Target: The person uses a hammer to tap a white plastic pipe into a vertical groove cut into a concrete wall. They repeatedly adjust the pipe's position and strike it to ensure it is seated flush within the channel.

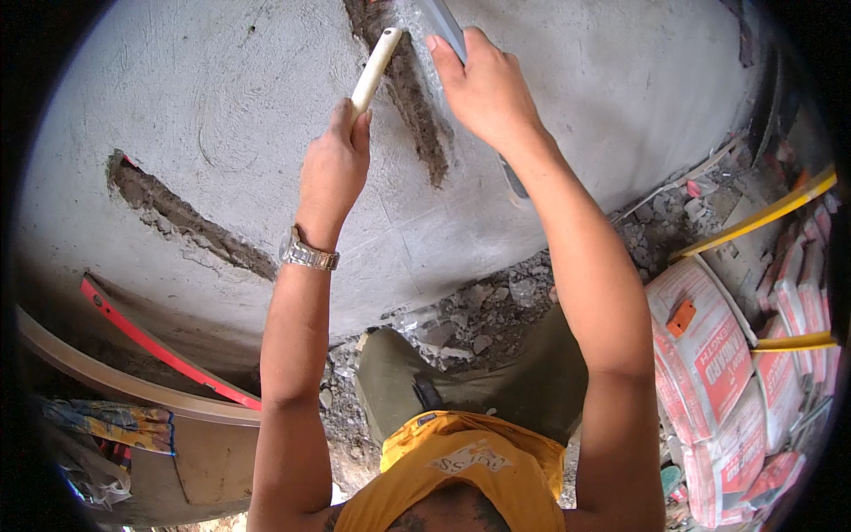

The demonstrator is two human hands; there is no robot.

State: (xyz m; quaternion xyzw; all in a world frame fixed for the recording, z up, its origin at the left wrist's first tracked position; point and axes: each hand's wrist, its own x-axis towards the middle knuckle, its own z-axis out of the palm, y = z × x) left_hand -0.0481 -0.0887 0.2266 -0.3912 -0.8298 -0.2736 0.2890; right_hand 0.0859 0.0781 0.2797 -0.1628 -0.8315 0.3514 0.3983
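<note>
My left hand (pixel 335 164) is closed around a slim white handle (pixel 377 62) with a hole at its upper end, held over a chiseled groove (pixel 412 120) in the grey plastered wall (pixel 222 89). Whatever lies below my grip on that handle is hidden. My right hand (pixel 483 93) grips a grey flat tool (pixel 441 27) just right of the groove's upper part; its top runs out of view. Another grey rounded piece (pixel 514 182) shows behind my right wrist. A second diagonal groove (pixel 186 217) runs through the lower left of the wall.
Rubble (pixel 470 315) lies along the wall's foot around my legs. At left are a red level (pixel 151 332), a long brown bar (pixel 106 363) and a patterned cloth (pixel 106 421). At right are stacked paper sacks (pixel 714 381) and a yellow bar (pixel 753 217).
</note>
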